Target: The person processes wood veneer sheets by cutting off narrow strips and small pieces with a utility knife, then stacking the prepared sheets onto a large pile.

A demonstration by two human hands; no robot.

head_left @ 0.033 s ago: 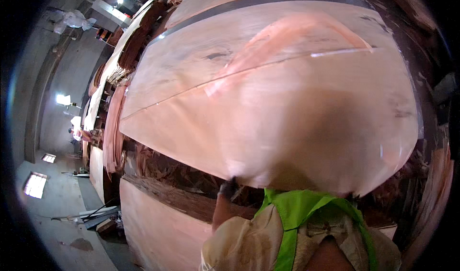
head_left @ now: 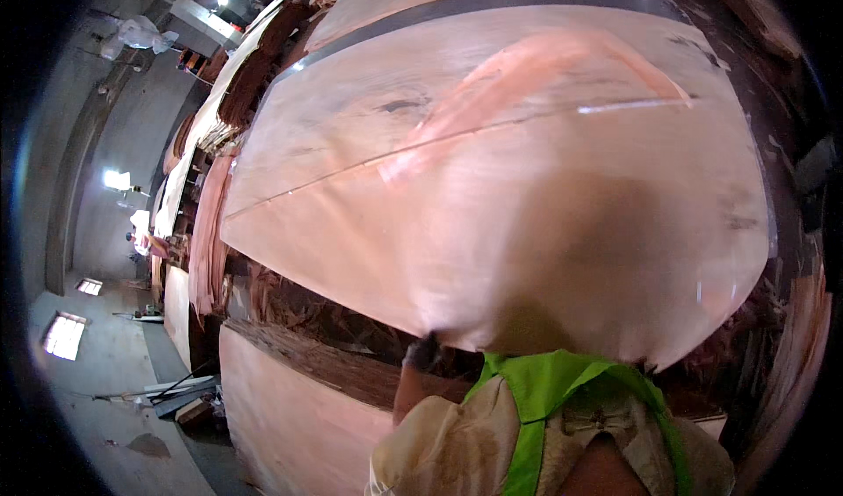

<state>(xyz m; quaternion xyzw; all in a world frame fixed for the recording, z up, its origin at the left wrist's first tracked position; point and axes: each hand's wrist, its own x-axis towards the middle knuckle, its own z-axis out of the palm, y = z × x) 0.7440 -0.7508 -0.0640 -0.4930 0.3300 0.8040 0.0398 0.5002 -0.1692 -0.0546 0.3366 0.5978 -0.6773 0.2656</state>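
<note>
A wide, pale wood veneer sheet lies in front of me, its near edge reaching up to my waist. My left hand, in a dark glove, is closed on that near edge, with a fingertip showing on top. The sheet bulges and creases around the grip. Beyond it, a thin seam runs across the surface, and a pinkish-orange veneer strip lies bent at the far side. My right hand is hidden beyond my body; only a tiny dark shape shows by the edge there, too small to make out.
Below the near edge stands another veneer stack. Reddish veneer bundles hang at the left, and torn scraps fill the dark gap between stacks. More stacked sheets rise at the right. A person is far off at the left.
My left hand and the sheet's near edge have come slightly toward me. The seam and the orange strip have shifted a little to the right and nearer.
</note>
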